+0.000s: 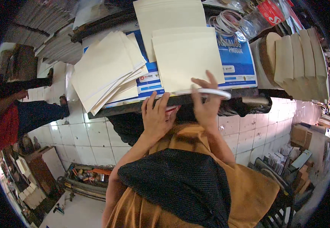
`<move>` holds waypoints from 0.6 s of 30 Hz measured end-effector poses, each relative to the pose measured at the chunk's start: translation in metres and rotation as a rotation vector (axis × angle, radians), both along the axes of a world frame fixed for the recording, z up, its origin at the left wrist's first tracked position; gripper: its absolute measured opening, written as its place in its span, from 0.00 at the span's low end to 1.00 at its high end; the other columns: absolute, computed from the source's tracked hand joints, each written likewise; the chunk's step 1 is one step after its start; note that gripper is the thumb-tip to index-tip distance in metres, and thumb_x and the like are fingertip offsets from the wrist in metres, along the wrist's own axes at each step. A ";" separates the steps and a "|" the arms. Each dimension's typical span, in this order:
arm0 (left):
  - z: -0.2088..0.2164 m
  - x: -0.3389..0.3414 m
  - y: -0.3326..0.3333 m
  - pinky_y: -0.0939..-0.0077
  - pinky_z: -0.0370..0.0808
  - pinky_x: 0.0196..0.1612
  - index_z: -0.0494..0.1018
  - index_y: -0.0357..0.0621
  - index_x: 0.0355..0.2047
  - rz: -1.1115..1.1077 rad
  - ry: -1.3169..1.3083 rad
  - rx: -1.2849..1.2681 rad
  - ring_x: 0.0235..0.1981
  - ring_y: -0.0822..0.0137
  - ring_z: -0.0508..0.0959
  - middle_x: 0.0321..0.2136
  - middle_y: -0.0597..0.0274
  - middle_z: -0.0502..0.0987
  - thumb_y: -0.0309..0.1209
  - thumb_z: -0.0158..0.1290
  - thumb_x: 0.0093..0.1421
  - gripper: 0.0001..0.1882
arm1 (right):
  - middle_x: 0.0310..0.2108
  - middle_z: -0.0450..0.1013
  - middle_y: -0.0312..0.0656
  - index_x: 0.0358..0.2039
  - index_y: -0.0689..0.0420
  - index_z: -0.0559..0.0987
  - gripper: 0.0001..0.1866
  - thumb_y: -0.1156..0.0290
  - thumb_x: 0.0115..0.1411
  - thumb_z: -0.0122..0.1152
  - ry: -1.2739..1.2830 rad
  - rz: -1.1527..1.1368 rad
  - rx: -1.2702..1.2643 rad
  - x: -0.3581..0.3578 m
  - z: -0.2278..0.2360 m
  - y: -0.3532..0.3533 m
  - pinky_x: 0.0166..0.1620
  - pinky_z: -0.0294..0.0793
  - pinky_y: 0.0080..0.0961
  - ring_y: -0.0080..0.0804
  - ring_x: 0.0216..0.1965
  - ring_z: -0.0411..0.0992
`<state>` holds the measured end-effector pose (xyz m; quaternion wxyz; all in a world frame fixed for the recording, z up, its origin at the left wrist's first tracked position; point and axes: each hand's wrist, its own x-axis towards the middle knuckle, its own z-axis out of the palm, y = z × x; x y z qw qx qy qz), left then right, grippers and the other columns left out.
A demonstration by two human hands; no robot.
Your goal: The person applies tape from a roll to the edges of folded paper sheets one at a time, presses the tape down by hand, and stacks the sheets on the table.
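Observation:
At the table's front edge, my left hand [156, 116] has its fingertips by the near edge of a stack of cream paper sheets [187, 57]. A small red-and-white object [170, 109], too little seen to name, is held between its thumb and fingers. My right hand [206, 104] grips a narrow white roll [220, 93] that looks like tape, seen almost edge-on over the front of the stack. Two fingers of that hand are raised and slightly blurred. To the left lies a fanned pile of cream sheets [106, 70]; another cream stack [168, 15] lies behind.
A blue printed sheet [239, 62] covers the tabletop under the paper. White rolls [225, 22] and a clear bottle with a red label [269, 15] sit back right, near thick paper blocks [300, 57]. At left, another person [5, 117] stands on white tiles.

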<state>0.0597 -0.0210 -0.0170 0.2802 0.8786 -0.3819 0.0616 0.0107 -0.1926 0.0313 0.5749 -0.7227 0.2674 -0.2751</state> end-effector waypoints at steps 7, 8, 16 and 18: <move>-0.003 0.001 -0.001 0.49 0.57 0.67 0.69 0.47 0.64 -0.010 -0.054 0.075 0.66 0.49 0.64 0.58 0.59 0.73 0.44 0.62 0.59 0.35 | 0.46 0.81 0.45 0.66 0.60 0.67 0.27 0.74 0.68 0.61 -0.010 -0.084 -0.086 -0.031 -0.003 -0.097 0.57 0.70 0.29 0.28 0.49 0.74; -0.003 0.001 -0.001 0.50 0.57 0.67 0.69 0.49 0.66 -0.015 -0.045 0.115 0.67 0.50 0.63 0.58 0.60 0.73 0.44 0.62 0.59 0.36 | 0.45 0.81 0.44 0.65 0.59 0.67 0.28 0.74 0.67 0.63 -0.022 -0.115 -0.205 -0.034 -0.008 -0.105 0.60 0.68 0.34 0.31 0.50 0.74; 0.000 -0.003 -0.005 0.52 0.55 0.68 0.70 0.50 0.65 0.001 -0.034 0.098 0.67 0.52 0.61 0.58 0.61 0.72 0.42 0.63 0.59 0.34 | 0.47 0.80 0.41 0.59 0.60 0.74 0.23 0.67 0.65 0.66 0.249 -0.172 -0.810 -0.043 -0.035 -0.113 0.64 0.58 0.45 0.45 0.57 0.72; 0.002 -0.004 -0.005 0.52 0.55 0.68 0.70 0.50 0.65 -0.001 -0.036 0.099 0.67 0.51 0.61 0.58 0.60 0.72 0.42 0.63 0.59 0.34 | 0.44 0.80 0.40 0.60 0.61 0.73 0.25 0.67 0.65 0.65 0.233 -0.174 -0.814 -0.041 -0.040 -0.112 0.62 0.57 0.44 0.43 0.52 0.73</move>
